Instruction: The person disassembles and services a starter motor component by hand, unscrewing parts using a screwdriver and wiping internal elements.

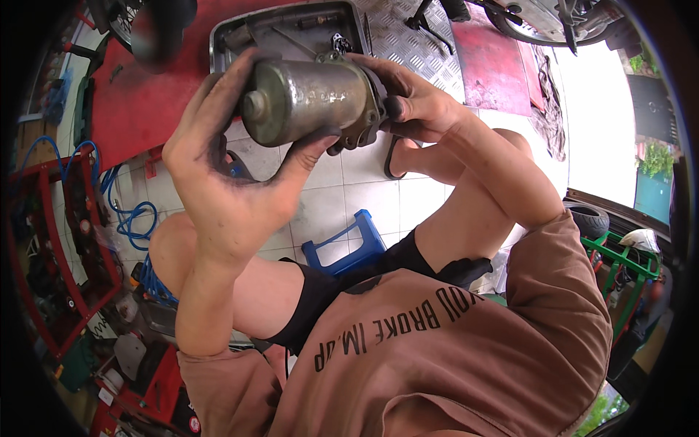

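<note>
Gripping the grey-green metal cylinder with a flanged end [313, 102], I press left thumb and fingers [226, 160] around its left side, my right hand [422, 102] clasping the flange. Held before the far dark rectangular metal tray [291, 16], it wants even pressure; my blackened fingertips could slip.

A dull grey-green metal cylinder [313, 102] is held up in the air, lying on its side between the left hand [233, 171] and the right hand [426, 109]. Its closed end, with a small round knob, points left; its wider end, with bolt lugs, sits right. Worn shiny patches mark its wall.
</note>
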A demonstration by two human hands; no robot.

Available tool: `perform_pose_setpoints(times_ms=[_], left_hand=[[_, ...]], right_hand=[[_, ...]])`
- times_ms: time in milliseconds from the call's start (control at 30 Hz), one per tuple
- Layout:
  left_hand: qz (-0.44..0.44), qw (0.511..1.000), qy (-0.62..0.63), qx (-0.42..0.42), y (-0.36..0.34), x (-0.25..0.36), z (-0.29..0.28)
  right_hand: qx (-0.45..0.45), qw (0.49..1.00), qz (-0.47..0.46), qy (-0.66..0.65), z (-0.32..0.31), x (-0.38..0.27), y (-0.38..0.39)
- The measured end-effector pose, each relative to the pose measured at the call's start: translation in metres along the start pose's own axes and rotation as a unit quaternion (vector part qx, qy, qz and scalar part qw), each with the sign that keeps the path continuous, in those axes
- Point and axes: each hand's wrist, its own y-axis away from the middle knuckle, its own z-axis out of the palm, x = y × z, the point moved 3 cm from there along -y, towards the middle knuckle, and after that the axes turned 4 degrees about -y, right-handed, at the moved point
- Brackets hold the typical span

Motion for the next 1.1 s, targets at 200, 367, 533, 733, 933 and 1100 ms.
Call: perform_pose_setpoints(times_ms=[200,367,533,733,933,1100], left_hand=[[0.014,1.000,-0.016,0.012,0.003,0.001,-0.001],[-0.006,0.999,0.031,0.021,0.006,0.000,0.001],[-0.118,0.986,0.106,0.041,0.011,-0.013,0.010],[-0.195,0.976,0.083,-0.042,0.022,-0.025,0.024],[-0.178,0.977,0.093,-0.068,0.018,-0.019,0.019],[-0.185,0.972,0.124,-0.069,0.016,-0.018,0.017]], right_hand=[[0.002,0.999,-0.010,0.035,0.010,-0.007,-0.002],[0.013,0.993,-0.052,0.105,-0.001,-0.010,-0.003],[0.027,0.931,-0.129,0.341,0.013,-0.037,-0.005],[0.044,0.839,-0.198,0.505,0.032,-0.048,-0.003],[0.030,0.850,-0.140,0.506,0.037,-0.041,-0.001],[0.045,0.857,-0.173,0.483,0.037,-0.041,0.000]])
